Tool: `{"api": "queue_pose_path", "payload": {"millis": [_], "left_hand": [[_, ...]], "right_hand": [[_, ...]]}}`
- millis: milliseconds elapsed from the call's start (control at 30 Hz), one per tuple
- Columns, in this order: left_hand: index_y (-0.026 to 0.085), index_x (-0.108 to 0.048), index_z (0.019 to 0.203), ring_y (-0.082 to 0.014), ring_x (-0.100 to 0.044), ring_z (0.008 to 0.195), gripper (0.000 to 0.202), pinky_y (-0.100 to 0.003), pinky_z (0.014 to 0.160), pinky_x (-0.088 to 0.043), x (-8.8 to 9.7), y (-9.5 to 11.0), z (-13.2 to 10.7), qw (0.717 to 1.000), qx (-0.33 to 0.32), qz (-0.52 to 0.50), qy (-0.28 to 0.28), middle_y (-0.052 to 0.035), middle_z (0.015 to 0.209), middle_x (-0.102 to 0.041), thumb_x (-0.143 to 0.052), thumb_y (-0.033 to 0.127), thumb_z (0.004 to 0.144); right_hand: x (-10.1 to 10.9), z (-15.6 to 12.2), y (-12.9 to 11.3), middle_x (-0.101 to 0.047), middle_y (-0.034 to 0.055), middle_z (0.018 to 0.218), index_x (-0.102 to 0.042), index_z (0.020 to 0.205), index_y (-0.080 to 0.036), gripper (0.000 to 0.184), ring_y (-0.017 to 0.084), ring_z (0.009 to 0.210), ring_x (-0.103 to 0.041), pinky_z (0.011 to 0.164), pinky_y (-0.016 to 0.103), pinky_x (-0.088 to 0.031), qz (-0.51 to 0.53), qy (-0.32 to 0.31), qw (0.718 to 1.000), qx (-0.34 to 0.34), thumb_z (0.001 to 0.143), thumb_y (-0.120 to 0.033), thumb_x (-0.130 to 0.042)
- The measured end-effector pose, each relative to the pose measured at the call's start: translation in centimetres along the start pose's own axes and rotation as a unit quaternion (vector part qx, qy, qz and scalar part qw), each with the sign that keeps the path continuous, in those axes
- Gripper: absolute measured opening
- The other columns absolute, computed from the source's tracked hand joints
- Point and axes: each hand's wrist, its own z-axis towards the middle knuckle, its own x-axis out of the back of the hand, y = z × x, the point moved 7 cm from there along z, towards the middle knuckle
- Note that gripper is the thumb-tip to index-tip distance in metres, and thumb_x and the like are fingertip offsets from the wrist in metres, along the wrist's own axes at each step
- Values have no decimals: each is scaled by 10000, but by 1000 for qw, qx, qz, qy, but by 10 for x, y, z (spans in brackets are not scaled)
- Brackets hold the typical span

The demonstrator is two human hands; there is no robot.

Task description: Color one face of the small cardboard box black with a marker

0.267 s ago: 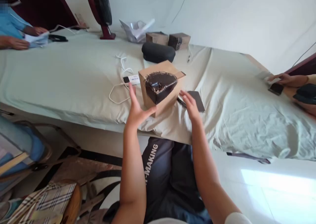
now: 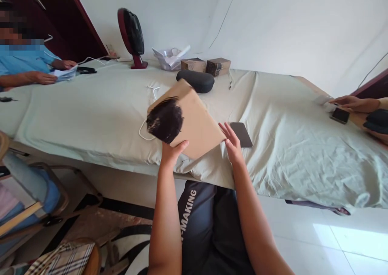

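A brown cardboard box [image 2: 200, 123] with a dark, ragged-edged patch [image 2: 166, 119] is tilted over the near part of the bed-like table. My left hand [image 2: 173, 151] grips its lower left side, thumb on the front face and the other fingers hidden by the box. At the right corner, my right hand [image 2: 232, 141] steadies the box, its thumb at the corner and its fingers stretched along the edge. Just right of that hand lies a dark flat phone or tablet [image 2: 241, 135]. A white cable [image 2: 142, 132] shows partly from behind the box.
Behind the box are a black case [image 2: 195, 81], two small cartons [image 2: 218, 66], a clear plastic bag [image 2: 169, 59] and a fan [image 2: 133, 36]. One person [image 2: 27, 68] sits at far left holding something pale. Another person's hand [image 2: 348, 102] is at far right near a phone [image 2: 339, 115].
The box has turned and tilted, its dark patch swinging left and a plain face now showing. My left hand has closed onto it; my right hand has come to its right corner.
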Motion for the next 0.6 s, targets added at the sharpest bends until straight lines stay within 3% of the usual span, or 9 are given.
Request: {"api": "queue_pose_path", "payload": {"millis": [100,167,267,333,367,433,500,600], "left_hand": [[142,-728,1263,-375,-756,1179,843,-557,1147,-569,-16,14,-8,999,33,-29,-15,-178,1180,-785,-941,636,614],[158,-714,1320,-381,-744,1222,885,-543,1143,-576,-32,25,-14,998,34,-18,-55,-186,1228,-778,-935,668,632],[245,-466,1612,-366,-574,1491,1159,-488,1223,-512,-33,49,-14,997,-38,-34,-58,-206,1570,-595,-891,770,669],[341,-263,1706,-339,-402,1623,1234,-478,1262,-469,-17,65,-9,992,-110,-56,-24,-170,1745,-385,-868,766,718],[364,-259,1708,-337,-370,1641,1194,-489,1275,-452,-9,71,-6,990,-131,-51,-14,-153,1764,-357,-868,731,749],[314,-499,1608,-353,-450,1593,923,-513,1294,-426,0,76,0,991,-131,1,-25,-150,1665,-517,-864,622,818],[232,-712,1394,-359,-567,1499,611,-513,1300,-422,2,77,3,991,-122,42,-38,-153,1476,-685,-840,526,873],[209,-734,1319,-333,-645,1415,508,-486,1256,-482,-3,82,1,989,-141,33,-24,-144,1384,-734,-843,444,882]], "right_hand": [[-13,5,-10,-485,147,1682,-410,1656,-313,1253,395,1508,-528,1212,578,-499,28,-48,998,-19,635,-891,-848],[-14,13,-21,-555,175,1598,-481,1589,-265,1224,417,1489,-534,1226,591,-483,8,-39,999,-20,602,-863,-887],[0,24,-45,-665,171,1432,-560,1492,-243,1083,423,1421,-584,1222,605,-481,-20,-3,1000,5,627,-787,-917],[13,28,-61,-704,155,1361,-583,1461,-250,1038,419,1380,-615,1195,595,-510,-41,-3,999,17,618,-734,-946],[18,28,-69,-707,152,1354,-593,1449,-251,1016,418,1374,-621,1182,586,-523,-51,-9,998,19,618,-710,-956],[26,26,-82,-697,155,1378,-605,1442,-250,973,415,1399,-605,1184,572,-528,-67,-21,997,24,640,-672,-960],[30,23,-92,-689,156,1395,-601,1460,-246,920,403,1452,-565,1223,566,-496,-81,-24,996,29,699,-636,-941],[31,23,-103,-694,150,1391,-570,1515,-243,878,374,1493,-530,1287,566,-420,-94,-22,995,40,782,-603,-894]]}}
